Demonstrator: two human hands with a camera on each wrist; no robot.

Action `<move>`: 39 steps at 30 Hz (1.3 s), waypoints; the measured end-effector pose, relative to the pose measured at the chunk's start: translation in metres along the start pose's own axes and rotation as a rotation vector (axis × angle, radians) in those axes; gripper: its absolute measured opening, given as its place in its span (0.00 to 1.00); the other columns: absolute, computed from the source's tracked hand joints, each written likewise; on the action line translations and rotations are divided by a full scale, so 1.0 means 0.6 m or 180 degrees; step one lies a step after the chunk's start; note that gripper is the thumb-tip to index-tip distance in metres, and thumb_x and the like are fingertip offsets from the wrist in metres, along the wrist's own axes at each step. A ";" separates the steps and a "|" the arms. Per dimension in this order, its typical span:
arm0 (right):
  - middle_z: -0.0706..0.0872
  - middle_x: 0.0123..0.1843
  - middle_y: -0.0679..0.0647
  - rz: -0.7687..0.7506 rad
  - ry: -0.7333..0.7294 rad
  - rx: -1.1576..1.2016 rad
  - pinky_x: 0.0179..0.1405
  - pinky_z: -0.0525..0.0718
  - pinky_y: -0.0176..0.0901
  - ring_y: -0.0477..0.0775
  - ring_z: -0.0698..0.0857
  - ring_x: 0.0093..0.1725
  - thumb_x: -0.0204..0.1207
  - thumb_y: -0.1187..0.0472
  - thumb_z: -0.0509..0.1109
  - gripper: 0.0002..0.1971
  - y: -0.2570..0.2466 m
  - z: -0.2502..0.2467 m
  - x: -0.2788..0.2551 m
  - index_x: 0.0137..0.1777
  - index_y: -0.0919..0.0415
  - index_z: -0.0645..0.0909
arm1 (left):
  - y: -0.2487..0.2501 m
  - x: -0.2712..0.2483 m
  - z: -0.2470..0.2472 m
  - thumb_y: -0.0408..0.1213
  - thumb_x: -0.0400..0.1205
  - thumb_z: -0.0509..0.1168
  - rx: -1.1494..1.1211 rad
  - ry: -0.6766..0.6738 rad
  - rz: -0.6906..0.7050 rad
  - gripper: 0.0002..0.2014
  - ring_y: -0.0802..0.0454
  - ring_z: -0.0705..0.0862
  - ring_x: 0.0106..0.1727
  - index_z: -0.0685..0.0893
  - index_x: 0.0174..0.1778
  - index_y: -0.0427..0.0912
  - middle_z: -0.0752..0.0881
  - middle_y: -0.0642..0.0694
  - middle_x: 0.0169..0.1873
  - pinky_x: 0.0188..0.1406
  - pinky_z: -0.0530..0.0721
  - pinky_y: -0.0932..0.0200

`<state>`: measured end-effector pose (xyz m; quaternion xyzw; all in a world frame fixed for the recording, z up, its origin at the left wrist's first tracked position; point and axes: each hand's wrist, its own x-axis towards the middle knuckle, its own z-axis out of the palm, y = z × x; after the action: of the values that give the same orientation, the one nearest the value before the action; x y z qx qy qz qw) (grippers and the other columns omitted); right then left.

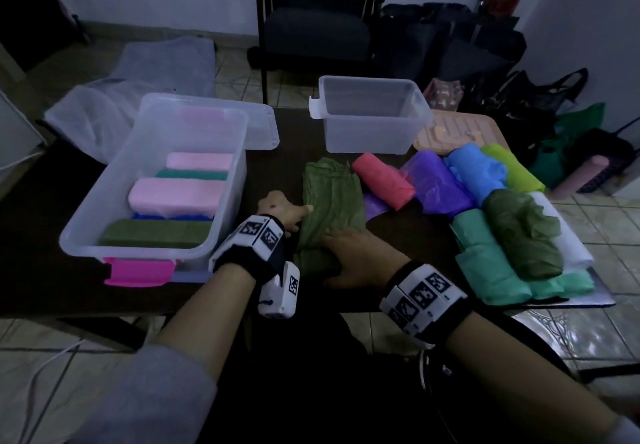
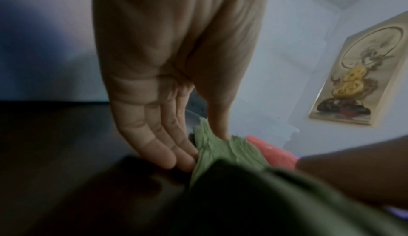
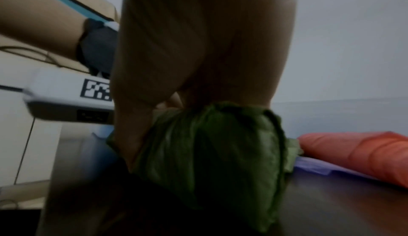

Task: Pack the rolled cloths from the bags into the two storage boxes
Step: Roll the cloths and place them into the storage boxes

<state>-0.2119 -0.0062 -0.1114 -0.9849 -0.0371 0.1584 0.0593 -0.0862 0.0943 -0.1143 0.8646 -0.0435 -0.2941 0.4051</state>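
Two hands (image 1: 284, 209) (image 1: 360, 256), coded wristbands (image 1: 259, 235), seemingly on bag (image 1: 332, 197)

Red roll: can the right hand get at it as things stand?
Probably yes: the red roll lies uncovered just beyond the right hand, nothing between, though that hand holds the green bundle.

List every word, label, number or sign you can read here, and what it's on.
No readable text anywhere.
Wristband markers: black-and-white square codes, no letters.
Dark label on the left wrist camera: too blurred to read.
Wall picture: a painting, no legible writing.
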 end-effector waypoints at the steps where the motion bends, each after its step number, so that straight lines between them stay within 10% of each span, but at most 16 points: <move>1: 0.77 0.66 0.56 0.0005 0.0026 -0.0007 0.63 0.70 0.49 0.58 0.74 0.68 0.70 0.45 0.72 0.29 0.000 0.000 -0.002 0.68 0.58 0.73 | 0.002 0.000 0.000 0.44 0.76 0.73 0.0045 -0.0060 -0.0012 0.23 0.46 0.87 0.44 0.82 0.56 0.27 0.88 0.36 0.50 0.44 0.88 0.52; 11: 0.76 0.67 0.57 -0.0173 -0.0212 0.0134 0.59 0.75 0.48 0.58 0.76 0.67 0.68 0.54 0.75 0.31 0.003 -0.016 -0.010 0.71 0.57 0.72 | -0.011 0.007 0.005 0.28 0.79 0.62 -0.1041 -0.0092 -0.0003 0.16 0.38 0.83 0.58 0.77 0.63 0.28 0.83 0.34 0.58 0.53 0.86 0.47; 15: 0.76 0.68 0.55 -0.0184 -0.0373 0.0156 0.61 0.73 0.47 0.57 0.75 0.69 0.69 0.56 0.74 0.29 0.000 -0.011 -0.014 0.71 0.55 0.72 | -0.003 0.012 0.005 0.36 0.74 0.73 -0.1646 0.0135 -0.0007 0.21 0.42 0.86 0.53 0.80 0.61 0.30 0.86 0.37 0.53 0.57 0.85 0.48; 22: 0.80 0.66 0.55 -0.0043 -0.0448 0.0396 0.62 0.76 0.45 0.56 0.79 0.67 0.67 0.58 0.75 0.29 0.002 -0.010 -0.011 0.70 0.52 0.75 | 0.028 0.021 -0.018 0.40 0.77 0.69 -0.1226 0.0941 0.0574 0.22 0.44 0.83 0.60 0.78 0.67 0.39 0.83 0.42 0.61 0.64 0.81 0.50; 26: 0.79 0.68 0.55 -0.0067 -0.0415 0.0416 0.62 0.74 0.44 0.56 0.77 0.69 0.66 0.58 0.74 0.33 0.000 -0.009 -0.013 0.73 0.48 0.71 | 0.043 -0.004 -0.011 0.38 0.77 0.68 0.0469 0.1360 0.0840 0.30 0.39 0.69 0.74 0.67 0.75 0.38 0.68 0.39 0.74 0.71 0.72 0.46; 32: 0.79 0.67 0.55 -0.0069 -0.0445 0.0351 0.60 0.75 0.45 0.56 0.77 0.68 0.67 0.56 0.75 0.31 0.002 -0.006 -0.010 0.72 0.51 0.73 | 0.009 -0.005 0.015 0.44 0.86 0.57 0.2062 -0.0820 0.1222 0.27 0.44 0.55 0.82 0.59 0.81 0.47 0.54 0.43 0.82 0.78 0.57 0.54; 39: 0.82 0.65 0.56 -0.0153 -0.0666 0.0765 0.60 0.78 0.44 0.57 0.81 0.64 0.66 0.57 0.77 0.33 -0.008 0.001 -0.013 0.73 0.52 0.72 | -0.028 0.025 0.021 0.52 0.86 0.51 0.2836 -0.1162 0.1422 0.33 0.42 0.36 0.82 0.42 0.83 0.50 0.37 0.42 0.82 0.80 0.41 0.49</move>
<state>-0.2196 -0.0021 -0.1091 -0.9476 -0.0475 0.2620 0.1763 -0.0835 0.0923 -0.1397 0.8573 -0.4171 -0.2994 0.0372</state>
